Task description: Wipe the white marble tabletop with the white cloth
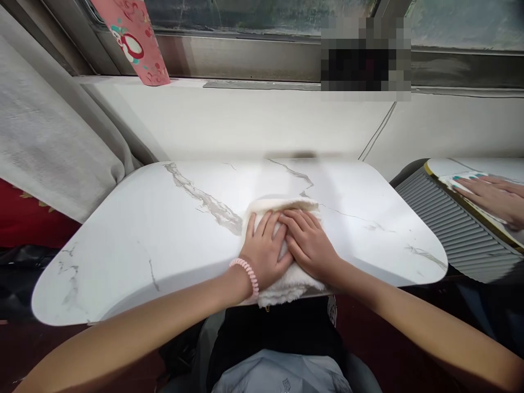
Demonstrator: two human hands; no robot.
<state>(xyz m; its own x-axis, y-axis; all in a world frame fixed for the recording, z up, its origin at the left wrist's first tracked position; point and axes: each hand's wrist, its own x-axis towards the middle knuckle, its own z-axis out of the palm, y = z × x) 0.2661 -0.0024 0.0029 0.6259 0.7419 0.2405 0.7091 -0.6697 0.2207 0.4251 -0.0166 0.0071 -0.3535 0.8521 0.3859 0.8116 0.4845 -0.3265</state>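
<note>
A folded white fluffy towel (286,286) lies on the white marble-patterned tabletop (196,240) in front of me, its near end at the table's front edge. Flat on top of it rests my left hand (266,248), fingers stretched out and somewhat spread. A pink coiled band (246,273) circles my left wrist. My right hand (309,240) lies beside it on the same towel, fingers extended, with its fingertips and thumb meeting the left hand. Neither hand grips the cloth, and part of the towel is hidden under my palms.
At the right, a co-worker's hands (495,194) with green nails press a white cloth on another table. A grey ribbed panel (462,234) stands between the tables. Behind are a white wall (245,120), a pink printed item (137,46) on the sill, and a grey curtain (49,120).
</note>
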